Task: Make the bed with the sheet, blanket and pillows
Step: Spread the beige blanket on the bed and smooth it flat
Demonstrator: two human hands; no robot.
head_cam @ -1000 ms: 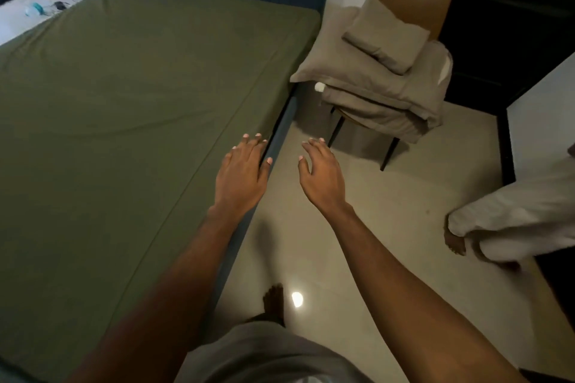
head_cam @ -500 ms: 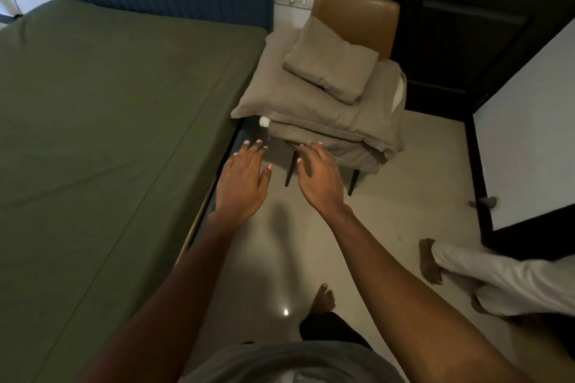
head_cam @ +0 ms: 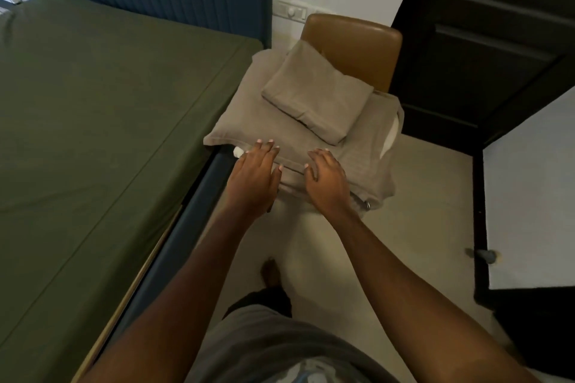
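Left hand (head_cam: 253,177) and right hand (head_cam: 326,179) have reached pillows (head_cam: 249,121) on chair (head_cam: 354,50) beside bed (head_cam: 109,118), fingers (head_cam: 268,149) straight, empty.

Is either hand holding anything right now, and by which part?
Nothing is held. The left hand and right hand are open, fingers straight, at the front edge of the pillows on the chair.

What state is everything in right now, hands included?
green sheet: spread flat, nothing lying on it.
beige bedding pile: stacked on the chair, not yet lifted.
folded cloth: folded, lying on top of the pile.
left hand: open, fingers straight at the pile's near edge.
right hand: open, same edge.
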